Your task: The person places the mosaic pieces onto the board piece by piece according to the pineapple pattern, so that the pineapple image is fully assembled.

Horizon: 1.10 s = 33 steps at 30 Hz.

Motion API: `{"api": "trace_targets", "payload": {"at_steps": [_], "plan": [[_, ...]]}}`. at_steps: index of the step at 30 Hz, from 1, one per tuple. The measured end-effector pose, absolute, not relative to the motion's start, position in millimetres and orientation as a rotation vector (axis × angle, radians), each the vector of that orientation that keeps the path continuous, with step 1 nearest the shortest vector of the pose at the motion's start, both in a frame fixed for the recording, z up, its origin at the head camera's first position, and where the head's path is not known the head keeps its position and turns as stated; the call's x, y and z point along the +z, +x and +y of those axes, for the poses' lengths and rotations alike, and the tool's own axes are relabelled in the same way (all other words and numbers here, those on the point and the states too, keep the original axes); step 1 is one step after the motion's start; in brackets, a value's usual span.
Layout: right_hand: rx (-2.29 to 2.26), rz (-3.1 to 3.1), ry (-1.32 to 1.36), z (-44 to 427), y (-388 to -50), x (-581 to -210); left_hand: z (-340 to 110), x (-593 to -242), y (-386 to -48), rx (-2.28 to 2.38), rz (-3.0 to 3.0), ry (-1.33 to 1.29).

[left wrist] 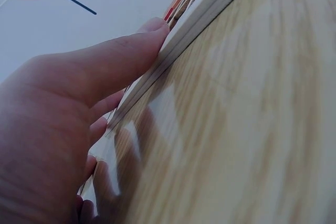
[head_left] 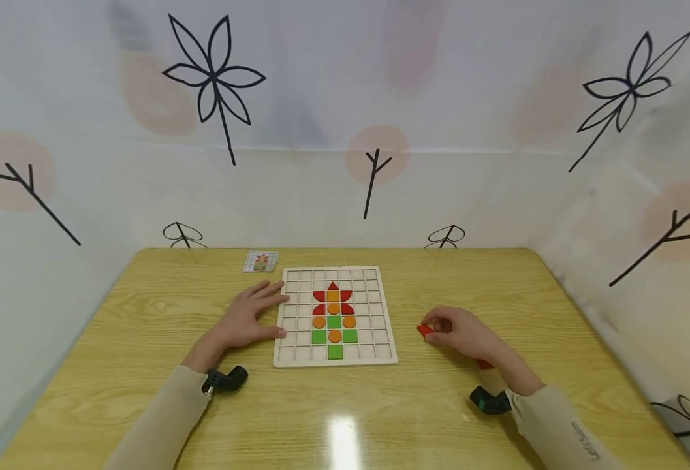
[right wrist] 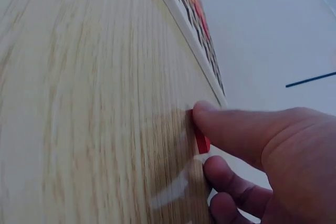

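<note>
A white gridded board (head_left: 374, 326) lies on the table. Red, orange and green tiles fill some of its squares as a flower-like figure, with a red triangle tile (head_left: 333, 286) at the top. My left hand (head_left: 246, 320) rests at the board's left side, fingers spread; in the left wrist view its thumb (left wrist: 131, 56) touches the board's rim. Right of the board, my right hand (head_left: 461, 331) pinches a small red tile (head_left: 424, 331) low over the table. The right wrist view shows the thumb against this red tile (right wrist: 201, 139); its full shape is hidden.
A small pattern card (head_left: 260, 261) showing a similar figure lies behind the board at the left. Another red tile (head_left: 484, 364) lies partly hidden beneath my right wrist. A patterned white curtain (head_left: 321, 196) stands behind the wooden table (head_left: 250, 424).
</note>
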State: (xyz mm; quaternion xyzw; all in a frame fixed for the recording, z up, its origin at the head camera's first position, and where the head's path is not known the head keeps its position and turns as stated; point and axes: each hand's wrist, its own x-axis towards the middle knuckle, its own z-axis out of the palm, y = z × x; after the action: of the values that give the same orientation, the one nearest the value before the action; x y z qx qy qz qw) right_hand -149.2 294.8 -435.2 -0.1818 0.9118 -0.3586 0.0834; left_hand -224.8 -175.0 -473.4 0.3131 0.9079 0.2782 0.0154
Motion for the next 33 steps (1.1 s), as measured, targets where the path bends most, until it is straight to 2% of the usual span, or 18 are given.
{"api": "trace_targets", "payload": {"at_steps": [11, 17, 24, 33], "plan": [[-1.088, 2.728, -0.28, 283, -149, -432, -176, -474, -224, 0.857, 2.83, 0.988], [-1.137, 2.744, -0.224, 282, -151, -430, -177, -475, -224, 0.854, 2.833, 0.982], [-1.222, 2.772, -0.312, 269, -151, -435, -178, -475, -225, 0.851, 2.836, 0.995], [-1.332, 2.727, -0.459, 231, -150, -438, -177, -474, -226, 0.853, 2.83, 1.002]]}}
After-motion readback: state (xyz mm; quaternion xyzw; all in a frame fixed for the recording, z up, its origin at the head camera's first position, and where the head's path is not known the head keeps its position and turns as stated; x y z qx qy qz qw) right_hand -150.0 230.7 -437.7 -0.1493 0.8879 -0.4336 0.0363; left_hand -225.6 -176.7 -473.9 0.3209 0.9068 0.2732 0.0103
